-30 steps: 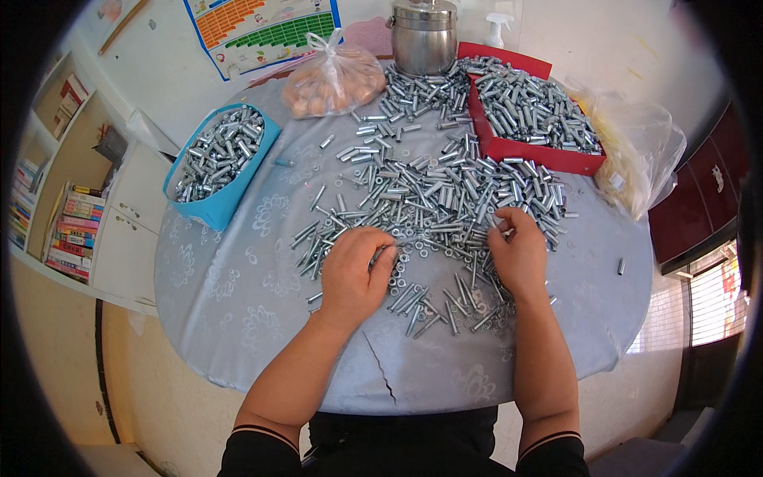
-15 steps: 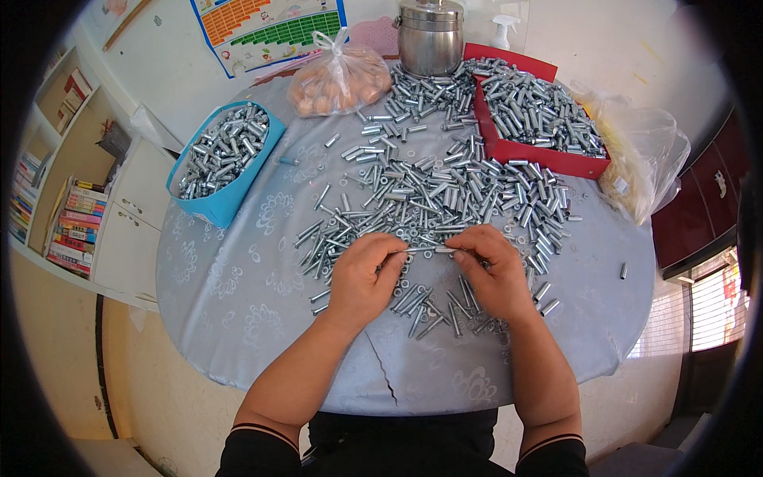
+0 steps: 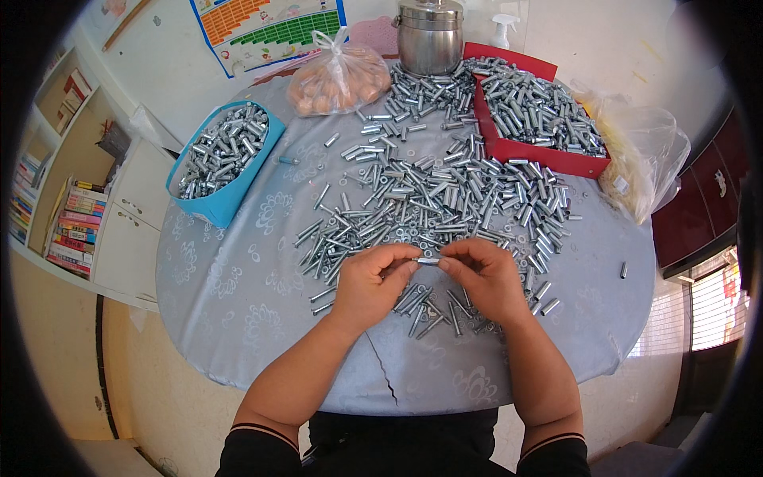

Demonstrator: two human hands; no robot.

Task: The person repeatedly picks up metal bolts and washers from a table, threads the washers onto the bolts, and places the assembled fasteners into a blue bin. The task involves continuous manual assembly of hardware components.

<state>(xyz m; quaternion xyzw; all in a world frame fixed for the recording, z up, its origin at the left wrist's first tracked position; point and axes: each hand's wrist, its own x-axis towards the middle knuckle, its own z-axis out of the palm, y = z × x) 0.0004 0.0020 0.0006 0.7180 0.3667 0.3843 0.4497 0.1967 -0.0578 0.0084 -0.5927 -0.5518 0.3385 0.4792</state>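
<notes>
Between my two hands, a silver expansion bolt (image 3: pixel 427 261) lies level, its sleeve showing in the gap between the fingertips. My left hand (image 3: pixel 369 286) is closed in a pinch at its left end. The right end is pinched by my right hand (image 3: pixel 486 278). Just beyond the fingers spreads a heap of loose bolts, metal sleeves, nuts and washers (image 3: pixel 445 191). Nearer to me, below the hands, lies a small group of bolts (image 3: pixel 453 314) with a few washers, partly hidden by the right hand.
A blue bin (image 3: pixel 230 208) full of bolts stands at the left. At the back right is a red box (image 3: pixel 548 163) heaped with finished-looking bolts. A bag of eggs (image 3: pixel 338 83), a steel pot (image 3: pixel 431 40) and a clear plastic bag (image 3: pixel 648 151) line the far edge.
My hands have come closer together and slightly nearer to me. The bolt in the left fingers and the sleeve in the right, end to end before, now form one short piece.
</notes>
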